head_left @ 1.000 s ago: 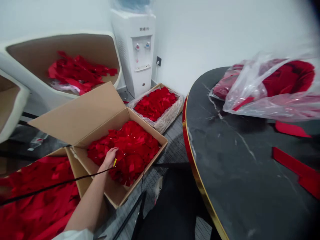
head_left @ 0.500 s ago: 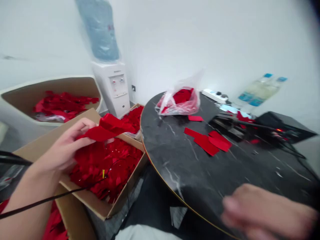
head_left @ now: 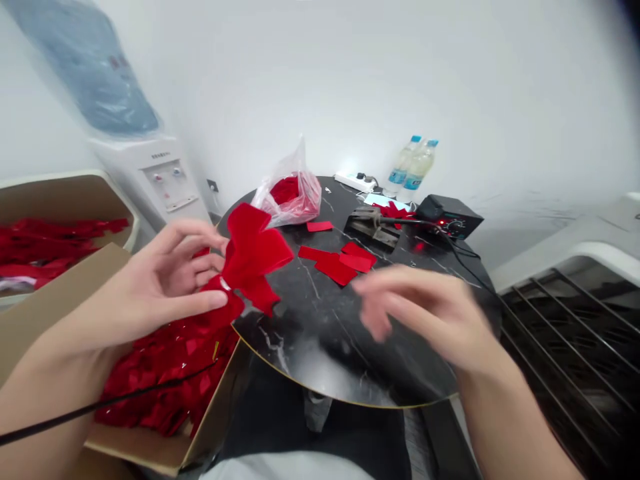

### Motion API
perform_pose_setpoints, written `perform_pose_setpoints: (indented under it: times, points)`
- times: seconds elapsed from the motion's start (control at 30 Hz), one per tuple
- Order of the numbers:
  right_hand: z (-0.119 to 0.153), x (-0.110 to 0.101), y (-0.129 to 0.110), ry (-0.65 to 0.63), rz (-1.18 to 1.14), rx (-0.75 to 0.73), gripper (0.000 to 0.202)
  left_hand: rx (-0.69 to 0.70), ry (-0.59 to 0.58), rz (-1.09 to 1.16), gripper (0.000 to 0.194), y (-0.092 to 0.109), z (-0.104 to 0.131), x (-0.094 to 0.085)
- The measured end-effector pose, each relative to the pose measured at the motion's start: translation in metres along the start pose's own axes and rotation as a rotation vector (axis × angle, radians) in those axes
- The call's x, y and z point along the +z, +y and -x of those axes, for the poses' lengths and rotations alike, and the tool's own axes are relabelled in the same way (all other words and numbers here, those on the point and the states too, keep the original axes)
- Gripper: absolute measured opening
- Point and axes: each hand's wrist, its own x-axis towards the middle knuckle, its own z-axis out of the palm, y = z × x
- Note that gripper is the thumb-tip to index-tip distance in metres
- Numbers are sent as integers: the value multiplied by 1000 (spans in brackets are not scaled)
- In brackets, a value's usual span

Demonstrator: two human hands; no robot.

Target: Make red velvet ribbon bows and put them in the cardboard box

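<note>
Left hand point(head_left: 163, 283) has the red bow point(head_left: 253, 250) pinched between thumb and fingers near its pale knot. Half a second ago it was above the cardboard box point(head_left: 214, 401); now it's up at the left edge of the black table point(head_left: 325, 353), loops fanned out toward the tabletop. Right hand point(head_left: 430, 307), blurred, has moved in closer to the flat red pieces point(head_left: 337, 263), fingers loosely curled, thumb and fingertips apart.

Right fingers point(head_left: 395, 280) blurred; water jug point(head_left: 95, 73) cut by top edge; dispenser lettering point(head_left: 161, 156) too small to read; left forearm point(head_left: 65, 373) hiding part of cardboard box point(head_left: 135, 445)
</note>
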Motion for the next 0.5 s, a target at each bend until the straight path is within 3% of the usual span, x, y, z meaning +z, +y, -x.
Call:
perform_pose_setpoints:
  times: [0.07,0.17,0.33,0.5]
  points:
    - [-40,6,31,-22,338,136,21,-108,-80,3,60,4,-16,10]
    - [-76,21,71,19,472,199,21,-267,-166,-49,59,10,-41,23]
    - [-82,27,94,-18,449,211,8,-331,-307,44,50,12,-74,45]
    - [-78,-2,94,44,383,212,7,-369,-484,11,44,-26,-89,83]
